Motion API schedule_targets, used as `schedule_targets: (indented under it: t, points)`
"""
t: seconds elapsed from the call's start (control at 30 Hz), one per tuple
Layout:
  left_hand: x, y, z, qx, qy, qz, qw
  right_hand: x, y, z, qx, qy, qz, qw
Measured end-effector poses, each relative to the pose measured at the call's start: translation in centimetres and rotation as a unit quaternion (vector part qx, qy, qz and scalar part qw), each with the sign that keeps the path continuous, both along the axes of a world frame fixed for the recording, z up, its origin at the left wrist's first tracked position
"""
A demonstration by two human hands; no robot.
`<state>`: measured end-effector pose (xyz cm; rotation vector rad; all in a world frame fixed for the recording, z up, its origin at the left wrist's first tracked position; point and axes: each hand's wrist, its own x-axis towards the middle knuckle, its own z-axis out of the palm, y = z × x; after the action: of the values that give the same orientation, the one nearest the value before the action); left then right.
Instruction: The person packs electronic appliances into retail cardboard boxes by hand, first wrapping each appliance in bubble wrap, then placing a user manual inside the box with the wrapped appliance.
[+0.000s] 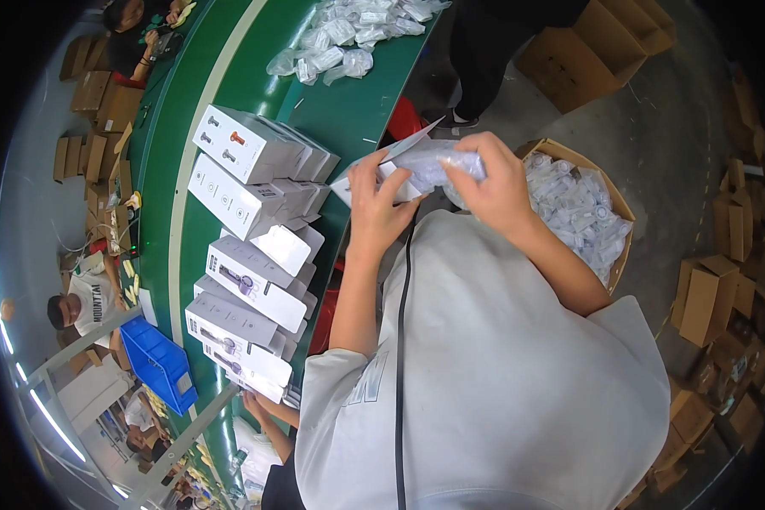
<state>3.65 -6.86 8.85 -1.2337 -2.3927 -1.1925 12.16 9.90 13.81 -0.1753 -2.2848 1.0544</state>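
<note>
Just beyond my chest, my left hand (372, 208) grips a white product box (342, 189) whose flap stands up at one end. In my right hand (500, 185) is a clear plastic bag with a pale item (433, 163) inside. One end of the bag lies at the box's open end, between the two hands; how far in it reaches is hidden by my left fingers. Left of the hands, stacks of white printed boxes (251, 146) stand on the green table (348, 106), several with flaps raised (285, 246).
At the table's far end lies a heap of bagged parts (348, 38). A cardboard carton (622, 204) full of similar bags stands on my right. A blue bin (163, 361) sits at left. Empty cartons (582, 64) and a person's legs (476, 68) are ahead; co-workers sit across.
</note>
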Motion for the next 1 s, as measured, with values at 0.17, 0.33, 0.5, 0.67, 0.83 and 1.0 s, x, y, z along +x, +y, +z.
schedule_targets:
  t: [0.17,0.33,0.5,0.67,0.83,1.0]
  points:
    - [-0.2,-0.5,0.8,-0.072,0.026,-0.056,0.995,-1.1,0.7,-1.2,-0.189,-0.143,-0.023,0.971]
    - [0.9,1.8,0.8,0.006,-0.051,-0.026,0.998,-2.5,-0.7,-2.0,-0.069,-0.185,0.043,0.979]
    - [1.7,2.2,0.4,-0.018,-0.116,0.027,0.993,-2.0,-0.2,-1.0,-0.096,-0.084,0.039,0.991]
    - [1.1,1.9,0.1,0.064,-0.231,0.102,0.966,-1.1,0.1,0.6,0.009,-0.026,0.116,0.993]
    - [0.0,1.2,-0.1,0.072,-0.207,0.091,0.972,-1.8,-1.2,-2.4,0.093,-0.068,0.179,0.977]
    - [0.0,-0.3,0.6,0.033,-0.138,0.061,0.988,-3.3,-1.3,-2.6,0.049,-0.112,0.252,0.960]
